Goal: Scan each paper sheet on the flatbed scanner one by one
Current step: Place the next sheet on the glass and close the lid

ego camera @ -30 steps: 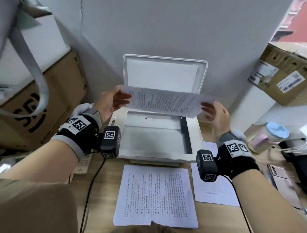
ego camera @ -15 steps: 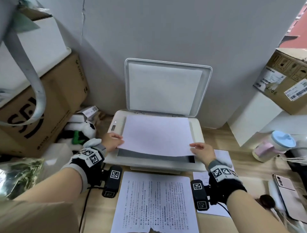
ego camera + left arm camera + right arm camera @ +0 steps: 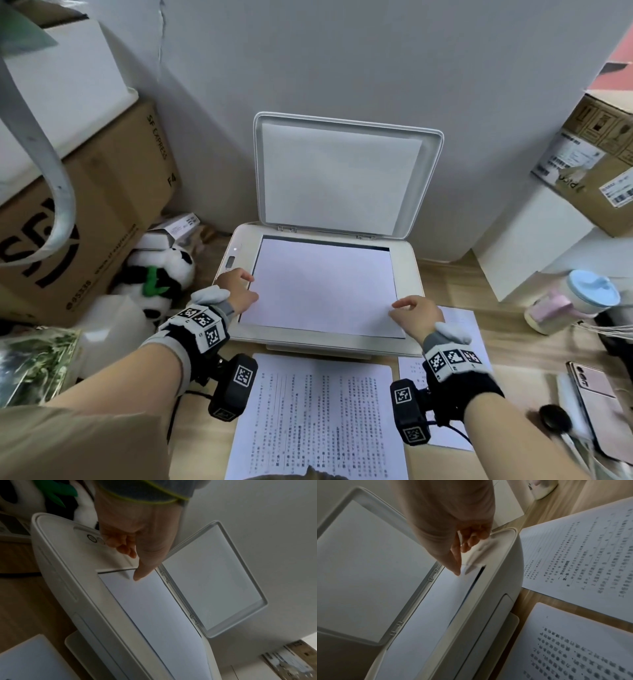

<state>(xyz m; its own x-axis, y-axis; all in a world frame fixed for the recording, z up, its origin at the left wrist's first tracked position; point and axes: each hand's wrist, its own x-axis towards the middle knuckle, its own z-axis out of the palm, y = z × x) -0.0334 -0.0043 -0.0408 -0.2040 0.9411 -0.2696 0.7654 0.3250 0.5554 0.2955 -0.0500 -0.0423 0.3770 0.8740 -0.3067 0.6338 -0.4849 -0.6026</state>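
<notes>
The white flatbed scanner (image 3: 407,274) stands in the middle with its lid (image 3: 342,171) raised against the wall. A blank-side-up paper sheet (image 3: 322,284) lies flat on the glass. My left hand (image 3: 245,286) rests at the sheet's left edge, and in the left wrist view its thumb (image 3: 137,576) touches the sheet (image 3: 154,608) near the corner. My right hand (image 3: 404,306) sits at the sheet's near right corner, where one fingertip (image 3: 456,572) presses the sheet (image 3: 423,615). A stack of printed sheets (image 3: 318,421) lies in front of the scanner.
Another printed sheet (image 3: 459,325) lies right of the scanner. Cardboard boxes (image 3: 102,212) and a panda plush (image 3: 164,267) crowd the left. A blue-lidded cup (image 3: 579,301), a phone (image 3: 596,394) and cables sit at the right, with a box (image 3: 596,161) above.
The sheet went from held in the air, printed side toward me, to lying face down on the glass, then slid back to cover it. Both hands came down with it.
</notes>
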